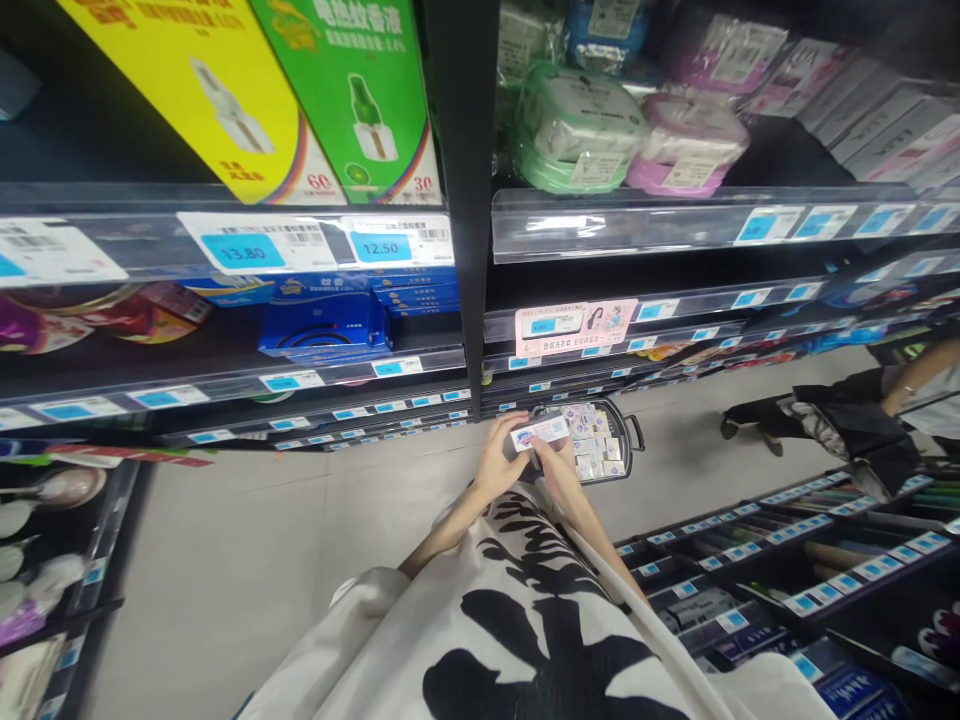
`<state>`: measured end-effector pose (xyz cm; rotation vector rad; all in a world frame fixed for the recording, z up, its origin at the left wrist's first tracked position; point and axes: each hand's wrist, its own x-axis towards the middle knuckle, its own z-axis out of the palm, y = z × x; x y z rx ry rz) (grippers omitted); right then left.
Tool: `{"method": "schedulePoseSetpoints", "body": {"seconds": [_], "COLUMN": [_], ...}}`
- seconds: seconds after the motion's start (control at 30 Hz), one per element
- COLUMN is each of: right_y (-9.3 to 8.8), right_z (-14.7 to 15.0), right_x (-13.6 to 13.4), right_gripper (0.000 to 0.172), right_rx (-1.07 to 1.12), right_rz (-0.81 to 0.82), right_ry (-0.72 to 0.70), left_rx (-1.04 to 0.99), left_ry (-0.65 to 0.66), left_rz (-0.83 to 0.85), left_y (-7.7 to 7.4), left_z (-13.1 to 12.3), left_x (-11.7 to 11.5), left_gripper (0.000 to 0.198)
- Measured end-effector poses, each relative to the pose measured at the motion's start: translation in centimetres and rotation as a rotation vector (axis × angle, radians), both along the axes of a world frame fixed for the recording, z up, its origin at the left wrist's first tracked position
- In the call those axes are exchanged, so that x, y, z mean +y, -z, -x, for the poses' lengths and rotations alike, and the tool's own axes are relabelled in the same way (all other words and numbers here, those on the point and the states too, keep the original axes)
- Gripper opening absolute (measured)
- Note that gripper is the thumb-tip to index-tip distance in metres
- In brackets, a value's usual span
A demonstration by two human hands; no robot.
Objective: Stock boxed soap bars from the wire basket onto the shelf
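Between my two hands is a small white box with coloured print on its face. My left hand grips it at its left end, thumb and fingers around the edge. My right hand holds it from below, with the thumb on its printed face. Just beyond and to the right, low near the floor, a black shopping basket holds several small boxes with white and purple faces. My hands cover part of the basket's near left side.
Dark shelves with a clear price rail run along the front, carrying a green box, a yellow box and a green soap case. Low shelves stand at right. A person in dark trousers is on the grey floor.
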<state>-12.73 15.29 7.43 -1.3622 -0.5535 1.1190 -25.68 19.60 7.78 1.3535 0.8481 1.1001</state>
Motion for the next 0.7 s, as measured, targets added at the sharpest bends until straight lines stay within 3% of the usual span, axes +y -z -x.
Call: {"method": "schedulePoseSetpoints", "body": {"seconds": [0.1,0.2,0.33,0.5,0.7], "right_y": [0.3,0.5,0.5,0.0,0.0], "right_z": [-0.1,-0.4,-0.7,-0.5,-0.6], "right_x": [-0.1,-0.3,-0.6,-1.2,-0.9], "right_gripper": [0.069,0.064,0.069,0.075,0.063], "right_rx": [-0.041,-0.097,-0.126,-0.044,-0.043], "right_rz": [-0.005,-0.012,-0.027,-0.053,-0.111], "right_ry": [0.009,0.034,0.049,-0.014,-0.021], "left_rx": [-0.049,-0.203,-0.441,-0.424,-0.416], "left_ry": [-0.001,0.070,0.188,0.092,0.027], "left_rz": [0.110,0.438,0.810,0.832,0.646], "left_y": [1.0,1.8,1.8,1.1,1.4], "left_z": [0.0,-0.1,-0.2,-0.3,-0.3], "left_x": [0.2,0.3,0.3,0.0,-1.0], "left_gripper": [0.058,0.070,0.056,0.055,0.064]}}
